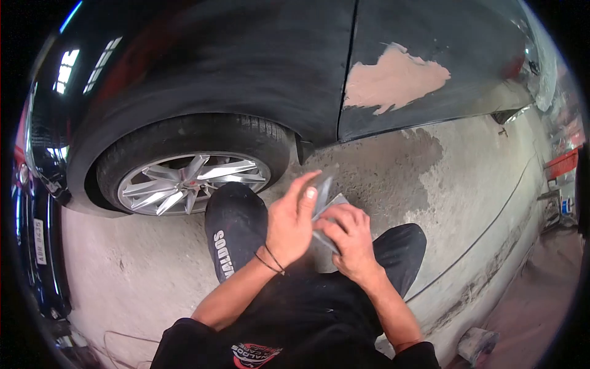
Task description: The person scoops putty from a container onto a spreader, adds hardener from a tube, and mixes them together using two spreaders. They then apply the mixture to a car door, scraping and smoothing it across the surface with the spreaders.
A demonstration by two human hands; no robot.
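Note:
A thin, folded grey sheet is gripped in my right hand, whose fingers curl over it from above. Its upper part angles up between both hands and is smeared by motion. My left hand sits right beside it, fingers stretched out and thumb raised close to the sheet's edge. A dark band circles the left wrist. Ahead is a dark car door panel with a patch of pinkish-beige filler spread on it, ragged at the edges.
A wheel with silver spokes stands at front left, close to my left knee. Damp floor lies below the door. A dark cable crosses the concrete at right, near a red bin. Another car is at far left.

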